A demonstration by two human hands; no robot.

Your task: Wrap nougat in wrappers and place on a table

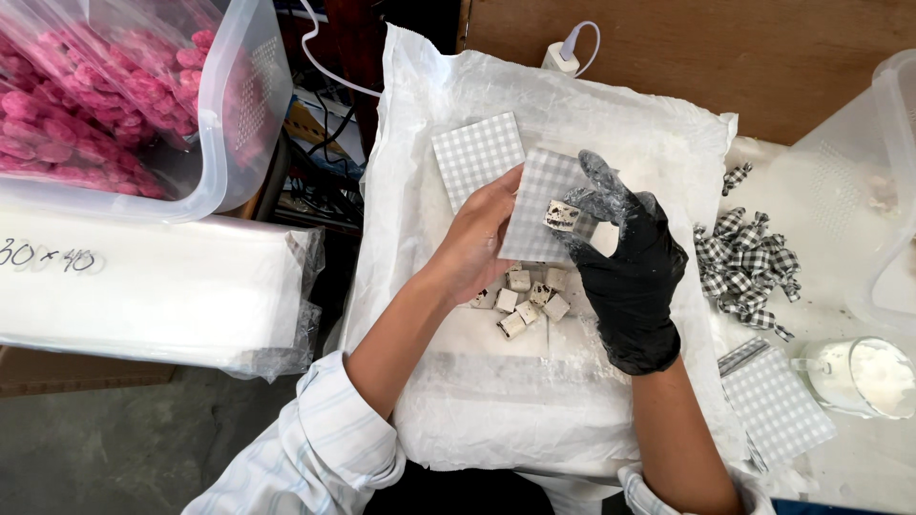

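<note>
Where both hands (563, 238) meet, candy cube (562, 215).

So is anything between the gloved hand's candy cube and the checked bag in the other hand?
Nothing visible. The right hand pinches the cube right at the bag, which the left hand holds up; whether the bag's mouth is open is unclear.

I see a black glove (630, 277) on my right hand, grey-and-white gingham bags (479, 154), black-and-white checked bows (742, 267), and pink sweets (86, 95) in a clear tub.
</note>
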